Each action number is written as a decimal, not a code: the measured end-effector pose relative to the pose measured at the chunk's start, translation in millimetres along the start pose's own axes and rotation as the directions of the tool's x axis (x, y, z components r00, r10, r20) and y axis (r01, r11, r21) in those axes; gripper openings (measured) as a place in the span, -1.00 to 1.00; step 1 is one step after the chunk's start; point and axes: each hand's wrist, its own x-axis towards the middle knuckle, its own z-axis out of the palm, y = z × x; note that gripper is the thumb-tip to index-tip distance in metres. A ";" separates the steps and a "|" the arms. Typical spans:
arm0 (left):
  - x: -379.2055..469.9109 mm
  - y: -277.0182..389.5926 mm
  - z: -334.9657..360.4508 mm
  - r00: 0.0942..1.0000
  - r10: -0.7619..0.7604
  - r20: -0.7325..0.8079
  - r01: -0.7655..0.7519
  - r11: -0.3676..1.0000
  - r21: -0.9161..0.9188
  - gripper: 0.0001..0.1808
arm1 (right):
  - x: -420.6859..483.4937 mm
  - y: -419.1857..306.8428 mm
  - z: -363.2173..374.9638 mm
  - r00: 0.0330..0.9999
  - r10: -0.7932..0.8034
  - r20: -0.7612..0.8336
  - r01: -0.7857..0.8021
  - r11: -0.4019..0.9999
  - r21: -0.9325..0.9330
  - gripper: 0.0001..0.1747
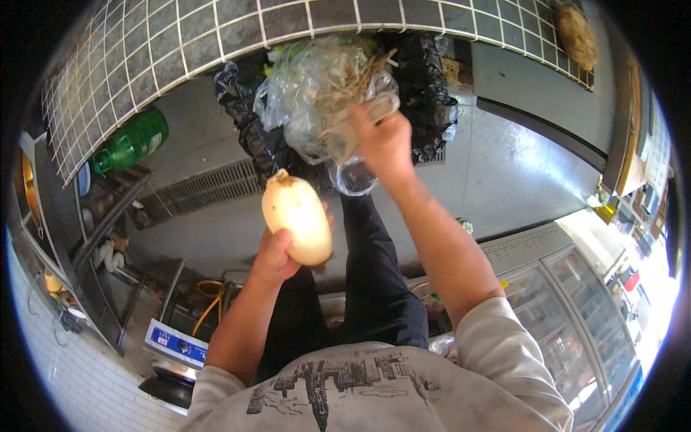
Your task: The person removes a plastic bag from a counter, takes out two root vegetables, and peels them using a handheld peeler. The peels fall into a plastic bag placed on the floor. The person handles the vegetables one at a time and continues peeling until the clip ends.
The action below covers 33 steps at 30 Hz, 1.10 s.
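Observation:
My left hand (276, 258) grips a pale, oblong vegetable (300, 218) from below, with its brown-marked end pointing away from me. It looks like a peeled lotus root segment. Farther forward, my right hand (387, 141) closes around a whitish looped handle (384, 106); the tool's working end is blurred and I cannot tell its kind. That hand is above a waste bin lined with a black plastic bag (245, 116). Crumpled clear plastic (294, 92) and brown stringy scraps (356, 81) fill the bin, with some green leaf at its back.
A white wire grid (259, 24) spans the far side, with a brown root vegetable (576, 38) on its right end. A green bottle (132, 141) lies left, near a floor drain grate (205, 186). A glass-door refrigerator (561, 324) stands right, a control-panel appliance (175, 345) lower left.

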 end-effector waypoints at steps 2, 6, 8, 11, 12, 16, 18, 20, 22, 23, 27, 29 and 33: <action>-1.2 1.1 -4.5 1.000 -0.004 0.012 0.004 1.000 0.001 0.06 | 16.1 6.4 -14.3 0.988 0.055 -0.143 -0.063 0.997 -0.054 -0.76; 1.7 -0.7 -9.4 0.999 -0.016 -0.043 0.017 1.000 0.024 0.03 | -11.0 -15.5 -20.9 0.999 0.010 0.051 -0.016 0.992 0.128 -0.73; 4.3 -0.9 -10.3 0.998 -0.057 -0.014 0.056 0.998 -0.022 0.00 | -33.2 -31.6 -12.7 0.956 -0.018 0.292 -0.058 0.967 0.250 -0.68; 1.2 0.5 -10.3 0.983 -0.162 0.081 0.166 0.985 -0.043 -0.03 | -37.9 -37.8 -3.7 0.818 -0.260 0.514 0.171 0.962 0.213 -0.65; -2.4 1.3 -10.5 0.978 -0.196 0.067 0.198 0.980 -0.018 -0.04 | -30.4 -33.4 -5.1 0.829 -0.036 0.558 -0.043 0.991 0.128 -0.66; -14.4 1.9 -14.0 0.962 -0.232 0.146 0.224 0.972 0.069 -0.05 | 23.1 3.9 -19.4 0.946 0.180 0.271 -0.132 0.974 -0.187 -0.76; -14.4 0.0 -17.2 0.955 -0.250 0.160 0.236 0.967 0.098 -0.05 | 30.0 18.3 -35.5 0.992 -0.068 0.102 0.103 0.913 -0.394 -0.74; -11.7 -2.7 -20.5 0.963 -0.256 0.090 0.259 0.966 -0.025 -0.05 | 22.6 18.9 -43.1 0.992 -0.125 0.024 0.125 0.924 -0.361 -0.72; -5.7 -2.8 -24.3 0.964 -0.254 0.073 0.261 0.960 -0.102 -0.04 | 5.2 5.9 -46.0 0.972 -0.231 -0.035 0.207 0.921 -0.331 -0.71; -2.6 -2.4 -26.2 0.961 -0.260 0.095 0.271 0.955 -0.120 -0.04 | -3.2 -4.5 -45.6 0.999 -0.041 0.005 0.041 0.986 -0.163 -0.71; -2.3 1.5 -31.5 0.936 -0.291 0.200 0.318 0.941 -0.117 -0.03 | -33.2 -39.5 -26.5 0.867 0.162 0.471 -0.266 0.950 0.164 -0.71; -3.5 4.6 -33.6 0.923 -0.324 0.208 0.346 0.935 -0.077 -0.02 | -27.5 -41.1 -19.1 0.725 0.158 0.670 -0.338 0.930 0.147 -0.68; -7.0 8.4 -37.9 0.936 -0.277 0.217 0.293 0.955 -0.043 -0.02 | 15.7 -9.8 -21.2 0.975 0.070 0.211 -0.029 0.981 -0.193 -0.74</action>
